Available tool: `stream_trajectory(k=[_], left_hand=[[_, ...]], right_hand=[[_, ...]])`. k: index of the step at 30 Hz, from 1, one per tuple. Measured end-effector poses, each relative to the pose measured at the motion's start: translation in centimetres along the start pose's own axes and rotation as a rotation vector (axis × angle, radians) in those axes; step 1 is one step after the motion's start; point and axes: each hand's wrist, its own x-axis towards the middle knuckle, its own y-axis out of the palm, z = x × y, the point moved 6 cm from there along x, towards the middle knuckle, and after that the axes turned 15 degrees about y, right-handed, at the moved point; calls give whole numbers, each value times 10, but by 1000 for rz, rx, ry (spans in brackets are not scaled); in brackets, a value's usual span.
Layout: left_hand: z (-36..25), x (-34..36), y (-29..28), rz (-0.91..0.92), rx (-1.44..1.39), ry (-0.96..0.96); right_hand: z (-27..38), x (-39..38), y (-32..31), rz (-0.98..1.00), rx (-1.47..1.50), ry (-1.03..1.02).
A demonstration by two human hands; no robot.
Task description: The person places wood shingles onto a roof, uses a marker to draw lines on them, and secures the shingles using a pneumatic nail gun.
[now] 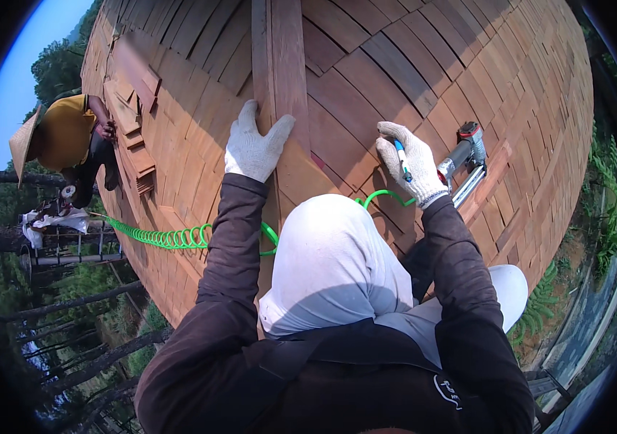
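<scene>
My left hand (pixel 256 148), in a pale knit glove, rests at the lower end of a long wooden board (pixel 288 72), its thumb and fingers spread apart. Just below it lies a loose-looking tan wooden shingle (pixel 300 181), partly hidden by my knee. My right hand (pixel 411 163), gloved alike, is closed round a blue and white pen (pixel 401 155) above the shingles. Beside that hand a nail gun (pixel 465 159) with a red and grey head lies on the roof.
Overlapping wooden shingles (pixel 373 87) cover the curved roof. A green coiled hose (pixel 171 237) runs from the left, passing behind my knee (pixel 330 253). Stacked shingles (pixel 133 137) lie at far left, near a person (pixel 66 134) in a yellow top and conical hat. Trees and poles stand beyond the roof edge.
</scene>
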Motion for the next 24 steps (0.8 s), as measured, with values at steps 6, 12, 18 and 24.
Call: stream_trajectory(k=[6,12,18,24], left_hand=[[33,-4,-7,-72,-363,11],[34,-13,1,-166,-174,-50],[29,-13,2,-237,-193,-11],[27,-14,0,-276,-210,27]], right_hand=[[6,-2,18,176,450,166],[27,-18,44,267,632,235],[77,-18,61,326,634,163],[104,11,85,376,752,154]])
